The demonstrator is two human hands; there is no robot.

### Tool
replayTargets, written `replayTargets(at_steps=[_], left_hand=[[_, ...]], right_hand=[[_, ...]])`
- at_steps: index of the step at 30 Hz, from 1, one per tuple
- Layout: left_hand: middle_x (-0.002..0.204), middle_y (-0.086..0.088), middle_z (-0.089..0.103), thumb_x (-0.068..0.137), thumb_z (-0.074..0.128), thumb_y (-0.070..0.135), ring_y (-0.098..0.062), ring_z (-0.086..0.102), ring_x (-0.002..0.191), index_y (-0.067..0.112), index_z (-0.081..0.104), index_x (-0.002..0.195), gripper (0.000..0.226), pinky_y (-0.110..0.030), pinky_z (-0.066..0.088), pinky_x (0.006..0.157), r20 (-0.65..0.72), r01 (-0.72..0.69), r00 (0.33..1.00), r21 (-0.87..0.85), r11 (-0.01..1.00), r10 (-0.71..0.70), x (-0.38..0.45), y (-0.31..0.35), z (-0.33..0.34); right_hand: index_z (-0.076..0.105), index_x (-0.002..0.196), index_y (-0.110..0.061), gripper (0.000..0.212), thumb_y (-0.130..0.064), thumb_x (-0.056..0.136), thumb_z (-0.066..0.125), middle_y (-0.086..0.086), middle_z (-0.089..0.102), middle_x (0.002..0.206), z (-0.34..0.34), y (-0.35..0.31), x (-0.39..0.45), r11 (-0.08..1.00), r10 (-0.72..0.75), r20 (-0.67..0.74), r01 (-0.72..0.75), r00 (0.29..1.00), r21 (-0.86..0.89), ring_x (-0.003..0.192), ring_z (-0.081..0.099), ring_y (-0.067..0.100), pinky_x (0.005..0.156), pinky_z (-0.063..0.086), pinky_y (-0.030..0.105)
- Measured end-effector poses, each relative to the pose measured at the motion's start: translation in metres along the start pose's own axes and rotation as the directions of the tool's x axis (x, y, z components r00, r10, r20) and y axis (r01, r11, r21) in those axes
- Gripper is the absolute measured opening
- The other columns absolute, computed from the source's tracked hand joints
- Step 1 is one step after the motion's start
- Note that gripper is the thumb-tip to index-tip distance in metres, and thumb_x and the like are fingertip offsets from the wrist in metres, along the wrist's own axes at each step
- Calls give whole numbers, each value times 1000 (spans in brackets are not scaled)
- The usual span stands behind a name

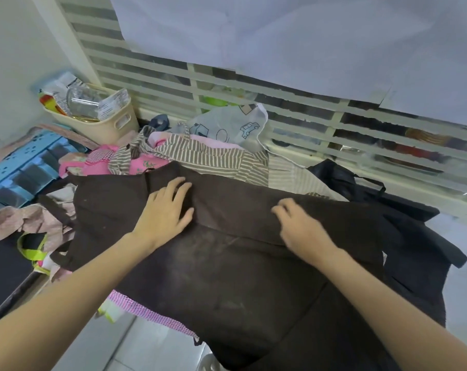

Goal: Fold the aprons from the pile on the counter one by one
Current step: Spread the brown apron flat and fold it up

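Head view: a dark brown apron (227, 263) lies spread over the table, its near part hanging off the front edge. Left hand (165, 210) lies flat on the cloth, fingers straight and spread, gripping nothing. Right hand (302, 226) rests on the same apron with fingers bent down at a fold line — whether they pinch the cloth cannot be told, the hand being blurred. Beyond the left hand sits the pile: a brown-striped apron (200, 156) and pink aprons (101, 162). Right of the right hand — a black apron (414, 236). Far beyond the left hand stands a cream basket (111, 127).
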State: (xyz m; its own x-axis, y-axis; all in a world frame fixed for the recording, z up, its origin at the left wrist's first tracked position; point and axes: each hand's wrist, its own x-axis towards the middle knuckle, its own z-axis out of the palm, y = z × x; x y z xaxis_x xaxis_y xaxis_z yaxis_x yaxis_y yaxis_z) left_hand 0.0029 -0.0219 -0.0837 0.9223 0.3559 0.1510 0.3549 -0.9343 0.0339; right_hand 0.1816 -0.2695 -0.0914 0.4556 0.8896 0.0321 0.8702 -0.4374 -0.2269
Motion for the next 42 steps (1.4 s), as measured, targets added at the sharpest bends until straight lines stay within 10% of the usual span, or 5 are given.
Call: replayTargets(at_steps=[12, 18, 25, 37, 42], left_hand=[[94, -7, 68, 94, 40, 20, -22, 67, 83, 15, 43, 126, 32, -33, 48, 83, 586, 211, 794, -13, 977, -163, -46, 3, -31], [100, -2, 60, 97, 47, 14, -11, 60, 83, 18, 43, 130, 33, -28, 54, 79, 774, 658, 628, -583, 476, 79, -32, 45, -67], [119, -10, 49, 97, 35, 1, -18, 67, 67, 17, 34, 142, 47, -24, 57, 52, 693, 629, 703, -503, 593, -158, 0, -1, -65], [114, -20, 66, 95, 49, 15, -25, 71, 87, 3, 35, 139, 48, -19, 52, 59, 940, 402, 48, 292, 868, -339, -44, -76, -115], [113, -9, 62, 91, 55, 8, -21, 67, 79, 17, 36, 142, 55, -18, 49, 62, 736, 359, 658, -121, 926, -159, -27, -63, -92]], right_hand=[[-11, 147, -43, 89, -1, 91, 43, 2, 41, 72, 24, -116, 48, 983, -136, 509, 52, 850, 177, 58, 43, 16, 55, 37, 31], [34, 143, -21, 53, -9, 93, 43, 16, 57, 121, 21, -126, 59, 994, -83, 567, 29, 820, 104, 108, 57, 39, 87, 46, 42], [55, 86, -16, 13, -17, 94, 45, 14, 67, 93, 5, -110, 68, 949, -72, 462, -82, 884, 306, 73, 66, 30, 80, 53, 38], [63, 113, -16, 27, -18, 98, 41, 4, 68, 76, 26, -98, 95, 759, 316, 285, -422, 905, 496, 68, 67, 19, 68, 48, 25], [57, 104, -12, 25, -5, 98, 34, 12, 65, 64, 3, -133, 97, 699, 8, 604, -436, 797, 566, 43, 60, 13, 45, 48, 19]])
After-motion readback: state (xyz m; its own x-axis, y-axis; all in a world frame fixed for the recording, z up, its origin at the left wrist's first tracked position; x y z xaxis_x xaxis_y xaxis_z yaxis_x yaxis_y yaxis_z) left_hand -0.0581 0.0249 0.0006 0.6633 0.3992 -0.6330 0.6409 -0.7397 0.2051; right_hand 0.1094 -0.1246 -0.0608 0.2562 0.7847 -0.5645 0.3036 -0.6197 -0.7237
